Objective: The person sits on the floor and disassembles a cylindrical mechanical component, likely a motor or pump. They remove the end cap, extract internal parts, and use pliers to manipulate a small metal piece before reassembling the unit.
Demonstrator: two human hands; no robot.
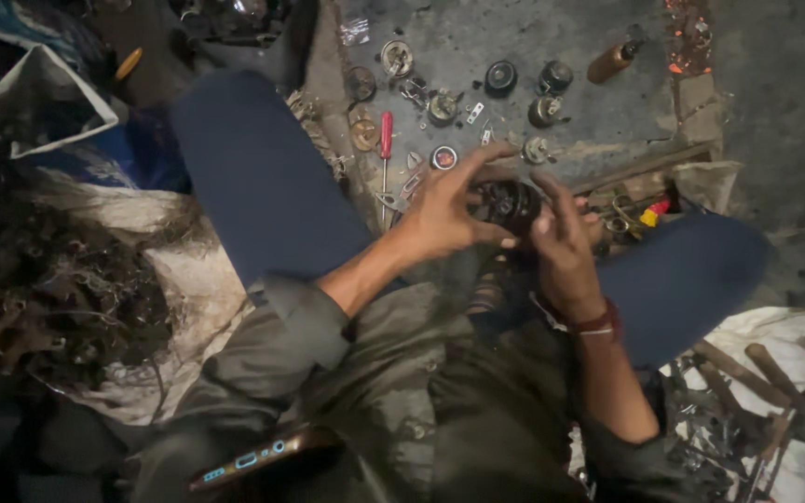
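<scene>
Two hands grip one round black metal motor-like part [507,203], held in the air above our lap between the knees. The left hand [444,212] wraps its left side, fingers spread over the top and thumb beneath. The right hand [563,240] closes on its right side, fingers curled against the rim; both wrists bend inward and the forearms converge from the body.

We judge the chief risk to be a slip: the part looks greasy, and a loosened grip would drop it onto the grey concrete floor [477,37]. It could strike the small round metal parts [500,76] scattered there or the red-handled screwdriver [385,140] just beside the left hand. Poor light could also hide small pieces falling loose.
</scene>
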